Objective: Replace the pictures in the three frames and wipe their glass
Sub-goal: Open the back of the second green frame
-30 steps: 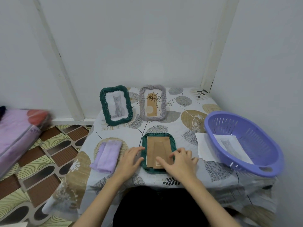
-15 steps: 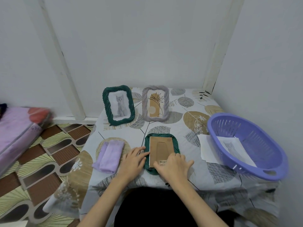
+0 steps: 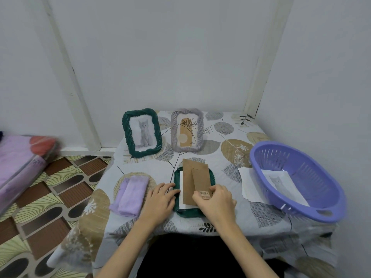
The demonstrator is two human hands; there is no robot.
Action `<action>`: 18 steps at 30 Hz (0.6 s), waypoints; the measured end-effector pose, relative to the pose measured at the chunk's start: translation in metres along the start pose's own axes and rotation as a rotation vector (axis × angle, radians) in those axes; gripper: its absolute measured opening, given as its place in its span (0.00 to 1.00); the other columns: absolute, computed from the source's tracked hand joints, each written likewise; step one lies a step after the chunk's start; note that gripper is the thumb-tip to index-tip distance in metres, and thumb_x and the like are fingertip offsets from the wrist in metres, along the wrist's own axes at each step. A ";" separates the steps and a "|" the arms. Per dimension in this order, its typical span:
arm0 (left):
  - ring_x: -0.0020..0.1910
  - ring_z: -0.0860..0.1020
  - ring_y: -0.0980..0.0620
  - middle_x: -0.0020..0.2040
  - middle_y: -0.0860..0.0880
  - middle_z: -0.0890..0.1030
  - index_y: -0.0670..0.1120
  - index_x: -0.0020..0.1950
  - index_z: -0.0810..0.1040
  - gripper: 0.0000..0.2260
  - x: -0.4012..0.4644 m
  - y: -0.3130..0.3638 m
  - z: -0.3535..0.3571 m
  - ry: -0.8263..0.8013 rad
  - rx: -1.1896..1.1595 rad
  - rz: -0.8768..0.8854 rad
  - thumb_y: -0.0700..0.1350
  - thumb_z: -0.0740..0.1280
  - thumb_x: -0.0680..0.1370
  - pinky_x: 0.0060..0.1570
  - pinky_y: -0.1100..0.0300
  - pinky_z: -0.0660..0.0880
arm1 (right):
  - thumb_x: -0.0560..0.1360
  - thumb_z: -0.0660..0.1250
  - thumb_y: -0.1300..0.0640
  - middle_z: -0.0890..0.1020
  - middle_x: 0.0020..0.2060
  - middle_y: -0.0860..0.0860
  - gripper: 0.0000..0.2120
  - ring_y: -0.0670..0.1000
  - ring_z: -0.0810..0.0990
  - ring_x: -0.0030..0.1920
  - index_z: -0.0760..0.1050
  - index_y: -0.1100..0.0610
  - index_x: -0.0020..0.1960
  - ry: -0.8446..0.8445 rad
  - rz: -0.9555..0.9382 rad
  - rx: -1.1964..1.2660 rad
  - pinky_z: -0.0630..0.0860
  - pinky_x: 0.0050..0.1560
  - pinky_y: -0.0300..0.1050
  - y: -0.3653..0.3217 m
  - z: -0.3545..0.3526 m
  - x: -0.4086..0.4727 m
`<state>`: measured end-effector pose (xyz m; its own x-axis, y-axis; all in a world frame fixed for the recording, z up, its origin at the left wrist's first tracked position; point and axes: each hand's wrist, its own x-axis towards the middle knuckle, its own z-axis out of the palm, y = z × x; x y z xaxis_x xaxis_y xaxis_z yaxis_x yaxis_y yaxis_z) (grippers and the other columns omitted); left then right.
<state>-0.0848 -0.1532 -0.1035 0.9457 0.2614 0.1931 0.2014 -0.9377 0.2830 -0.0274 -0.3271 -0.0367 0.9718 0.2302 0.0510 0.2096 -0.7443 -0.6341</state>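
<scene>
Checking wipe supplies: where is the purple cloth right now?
In the head view the folded purple cloth lies on the table's left side, just left of the left hand and the face-down green frame.

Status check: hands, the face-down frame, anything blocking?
Right hand pinches brown backing board, lifted askew off face-down green frame. Left hand rests on frame's left edge. White sheet exposed beneath. Nothing blocking.

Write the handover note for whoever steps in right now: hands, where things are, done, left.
Left hand: fingers rest flat on the left edge of the face-down green frame.
Right hand: pinches the near end of the brown backing board, shifted off the frame; white paper shows beneath.
Green cat frame and grey frame stand at the back.
Purple cloth is folded at left; loose prints lie in and beside the purple basket.
Done: backing freed.
Left: swap the picture, close, wipe glass; other frames' status unclear.
</scene>
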 end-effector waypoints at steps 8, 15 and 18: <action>0.65 0.70 0.56 0.65 0.50 0.73 0.49 0.69 0.67 0.18 0.013 0.044 -0.036 0.031 -0.944 -0.182 0.51 0.58 0.80 0.63 0.66 0.66 | 0.60 0.68 0.40 0.73 0.42 0.46 0.26 0.52 0.74 0.49 0.74 0.57 0.50 0.174 -0.139 0.237 0.73 0.53 0.53 0.013 -0.001 -0.007; 0.54 0.80 0.47 0.56 0.43 0.79 0.50 0.65 0.67 0.25 0.030 0.070 -0.039 -0.133 -1.493 -0.169 0.37 0.67 0.70 0.45 0.56 0.78 | 0.61 0.67 0.41 0.68 0.57 0.51 0.29 0.47 0.69 0.58 0.71 0.55 0.58 0.181 -0.280 0.308 0.69 0.58 0.41 0.023 -0.011 -0.002; 0.50 0.81 0.50 0.54 0.44 0.80 0.49 0.65 0.68 0.19 0.034 0.087 -0.039 -0.196 -1.551 -0.153 0.34 0.64 0.76 0.43 0.59 0.78 | 0.64 0.70 0.48 0.65 0.61 0.48 0.38 0.40 0.68 0.58 0.61 0.52 0.70 0.076 -0.297 0.360 0.63 0.57 0.29 0.036 -0.017 0.000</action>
<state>-0.0448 -0.2168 -0.0357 0.9835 0.1804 -0.0123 -0.0367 0.2658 0.9633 -0.0178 -0.3647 -0.0463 0.8833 0.3439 0.3186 0.4423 -0.3856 -0.8097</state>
